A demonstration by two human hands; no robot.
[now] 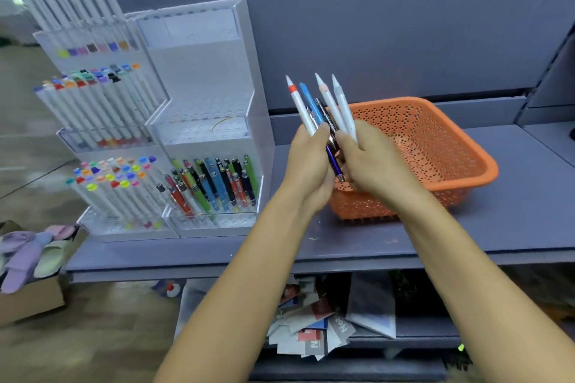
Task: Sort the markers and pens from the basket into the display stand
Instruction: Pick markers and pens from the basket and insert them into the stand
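far left, low: a cardboard box on the floor with pastel slippers in it.

left on the shelf: the display stand, white and stepped. its left half carries three tiers of racked markers, white barrels with coloured caps, all leaning back. the lowest compartment of its right half holds racked pens in green, blue, black and red, leaning the same way. the upper steps on the right half show only rows of holes.

centre: your left grip and right grip meet above the shelf, just in front of the basket's left end. both are curled round one bundle of markers and pens, the left clasping it from the left, the right from the right. out of the top fan a white marker with a red band, a blue pen and two pale markers. a dark blue pen pokes down between your palms, metal tip lowest. the exact count in the bundle is not readable.

right of centre: the orange basket, perforated, sits flat on the shelf, well apart from the stand.

below the shelf: a lower shelf with a loose pile of printed packets.
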